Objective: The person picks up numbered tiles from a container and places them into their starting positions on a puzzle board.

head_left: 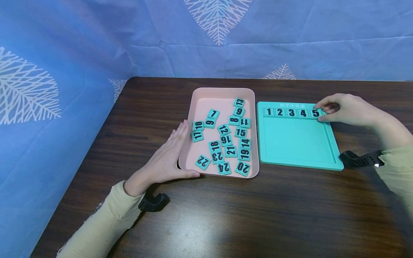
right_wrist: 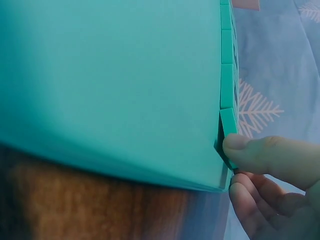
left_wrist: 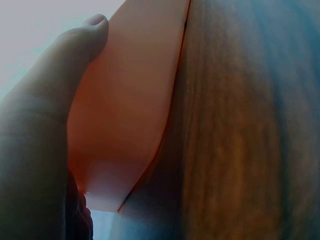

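Note:
A pink tray (head_left: 222,94) in the middle of the table holds several loose teal number tiles (head_left: 226,139), numbered from 7 up to 24. My left hand (head_left: 175,150) lies flat against the tray's left wall with straight fingers, its thumb along the front rim. In the left wrist view the tray wall (left_wrist: 130,100) fills the frame beside my thumb. To the right lies a teal board (head_left: 297,143) with tiles 1 to 5 in its top row. My right hand (head_left: 322,111) pinches tile 5 (head_left: 315,113) at the board's far right corner. The right wrist view shows my thumb pressing tile 5 (right_wrist: 229,122).
The dark wooden table (head_left: 258,215) runs wide in front of the tray and board. A blue leaf-patterned cloth (head_left: 64,53) hangs behind and to the left. Black wrist straps (head_left: 361,159) sit near the board's front right corner and by my left wrist.

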The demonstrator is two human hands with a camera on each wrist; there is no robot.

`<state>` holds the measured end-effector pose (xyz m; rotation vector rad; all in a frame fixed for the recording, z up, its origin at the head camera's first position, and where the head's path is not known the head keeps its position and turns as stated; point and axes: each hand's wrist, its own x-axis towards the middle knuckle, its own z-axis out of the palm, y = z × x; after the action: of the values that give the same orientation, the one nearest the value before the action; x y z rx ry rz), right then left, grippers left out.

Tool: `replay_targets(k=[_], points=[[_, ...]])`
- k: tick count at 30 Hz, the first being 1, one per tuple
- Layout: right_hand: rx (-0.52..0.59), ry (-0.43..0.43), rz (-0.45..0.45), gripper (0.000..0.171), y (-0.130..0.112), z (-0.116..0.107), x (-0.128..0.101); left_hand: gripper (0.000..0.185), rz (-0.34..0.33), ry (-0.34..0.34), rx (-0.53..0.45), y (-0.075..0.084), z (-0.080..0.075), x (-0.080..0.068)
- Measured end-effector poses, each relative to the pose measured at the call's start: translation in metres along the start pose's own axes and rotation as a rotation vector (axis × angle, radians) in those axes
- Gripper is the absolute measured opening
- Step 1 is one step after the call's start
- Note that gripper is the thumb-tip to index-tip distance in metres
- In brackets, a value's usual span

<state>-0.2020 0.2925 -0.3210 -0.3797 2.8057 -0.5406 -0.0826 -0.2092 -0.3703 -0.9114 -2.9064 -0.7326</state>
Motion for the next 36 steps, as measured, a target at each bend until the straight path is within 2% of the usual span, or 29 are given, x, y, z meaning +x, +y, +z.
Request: replay_targets(k=[13,18,23,36], points=[[0.010,-0.022,0.006,0.054,-0.004,-0.001,0.001,0.128,0.007,0.001,0.000,0.000,0.000,0.001],[-0.015,-0.008,-0.017,0.052,-0.011,-0.003,0.001,0.127,0.006,-0.003,-0.009,0.000,-0.001,0.000],[-0.050,0.019,-0.074,0.046,-0.031,-0.007,0.004,0.127,0.002,-0.002,-0.006,-0.001,-0.001,0.000],[0.007,-0.004,-0.291,0.039,-0.106,0.000,0.019,0.127,0.010,-0.005,0.007,-0.001,-0.001,0.000]])
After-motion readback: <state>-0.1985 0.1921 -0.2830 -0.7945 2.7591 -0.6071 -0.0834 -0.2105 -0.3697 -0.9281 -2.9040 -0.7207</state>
